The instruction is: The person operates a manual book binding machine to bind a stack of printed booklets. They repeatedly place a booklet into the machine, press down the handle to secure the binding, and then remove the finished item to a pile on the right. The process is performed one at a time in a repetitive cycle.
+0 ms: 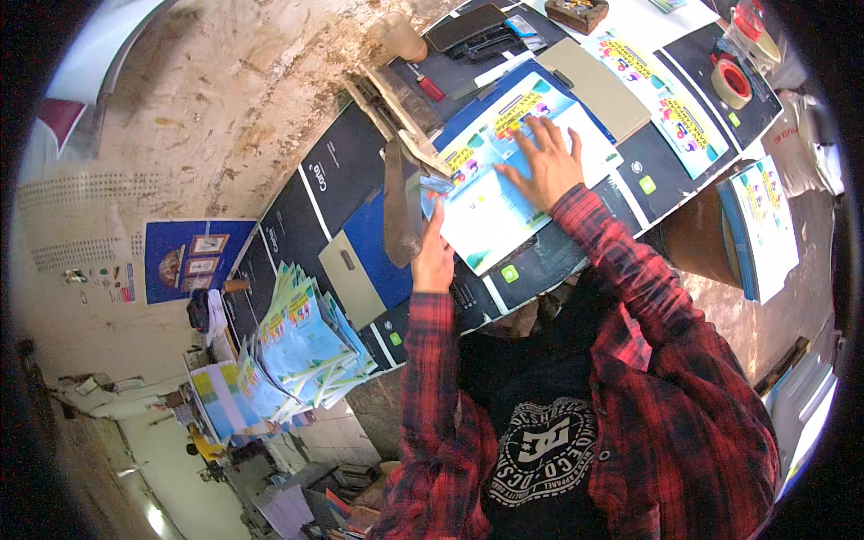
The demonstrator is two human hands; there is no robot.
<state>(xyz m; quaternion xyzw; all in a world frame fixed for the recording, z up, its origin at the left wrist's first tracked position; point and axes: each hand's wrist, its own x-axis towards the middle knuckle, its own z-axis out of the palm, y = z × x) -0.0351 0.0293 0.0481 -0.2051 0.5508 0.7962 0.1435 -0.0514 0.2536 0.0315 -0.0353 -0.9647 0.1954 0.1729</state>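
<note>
I see right hand (549, 166) spread on paper (490, 216); can't tell if left hand (435, 259) grips. One o'clock's box (574, 20) holds bits (585, 4).

lettering (522, 106) — printed sheet (490, 202), black shirt (531, 378)

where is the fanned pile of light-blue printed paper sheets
In the head view, the pile lies lower left, at the left end of the black table, left of the left hand.

right hand (546, 166) on printed sheet (490, 220), left hand (434, 259) beside metal bar (396, 198)
</note>
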